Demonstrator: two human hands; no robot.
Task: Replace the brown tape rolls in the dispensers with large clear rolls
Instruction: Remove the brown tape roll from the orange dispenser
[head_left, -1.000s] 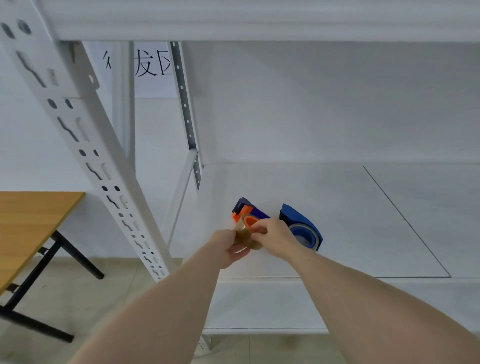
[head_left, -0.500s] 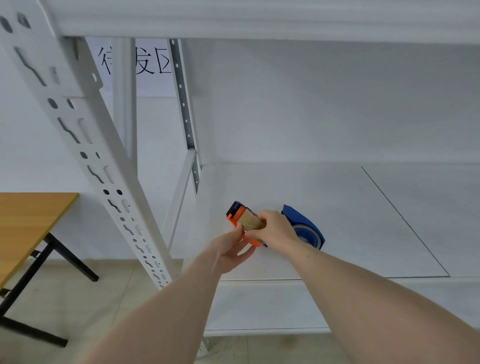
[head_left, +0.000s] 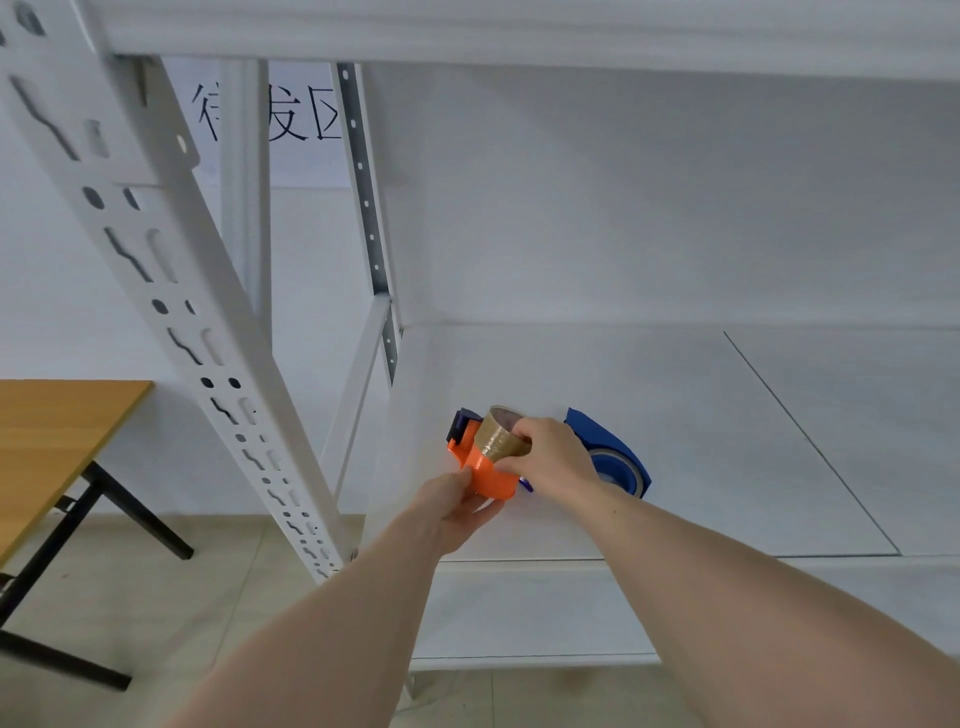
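Note:
An orange tape dispenser (head_left: 485, 475) with a dark blue end is held just above the white shelf board (head_left: 675, 415), near its left front. My left hand (head_left: 457, 512) grips the orange body from below. My right hand (head_left: 550, 454) is closed on the brown tape roll (head_left: 501, 436), which sticks up and out of the dispenser's orange hub. A second, blue dispenser (head_left: 608, 449) lies on the shelf just right of my right hand, partly hidden by it; the roll inside it looks pale.
A white perforated upright (head_left: 171, 312) of the rack slants across the left. Behind it stands a wooden table (head_left: 57, 436) with black legs on a tiled floor. A paper sign (head_left: 280, 114) hangs on the wall. The upper shelf beam (head_left: 519, 31) runs overhead.
The brown roll has tilted and come up off the orange hub under my right hand. My left hand has shifted lower on the dispenser body. The blue dispenser has not moved.

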